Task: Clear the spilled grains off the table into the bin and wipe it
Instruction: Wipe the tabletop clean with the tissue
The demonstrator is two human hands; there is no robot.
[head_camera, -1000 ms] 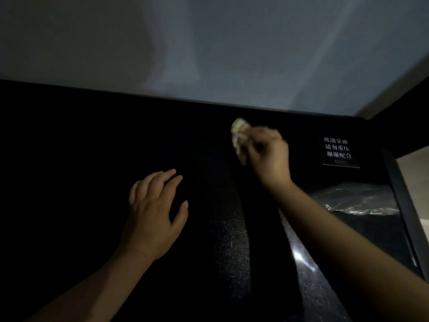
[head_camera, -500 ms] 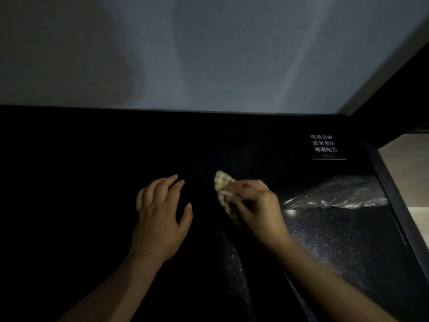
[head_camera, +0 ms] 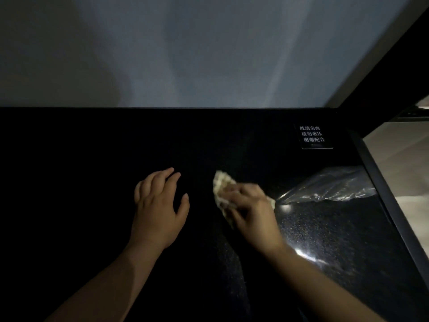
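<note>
While the left hand (head_camera: pixel 160 212) rests flat, fingers loose, on the glossy black speckled table (head_camera: pixel 336 240), I see the right hand (head_camera: pixel 253 219) gripping a pale crumpled cloth (head_camera: pixel 221 184) against the middle of the top. A clear crinkled plastic bag (head_camera: pixel 329 187) lies near the right edge.

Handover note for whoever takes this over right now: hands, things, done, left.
Left hand: open, resting on the black table.
Right hand: grips a crumpled cloth against the tabletop, mid-table.
Clear plastic bag lies right of it, near the table edge.
No bin in view; no grains visible in this dim light.
Done: grains seemingly cleared. Left: likely finish wiping, check for strays.
</note>
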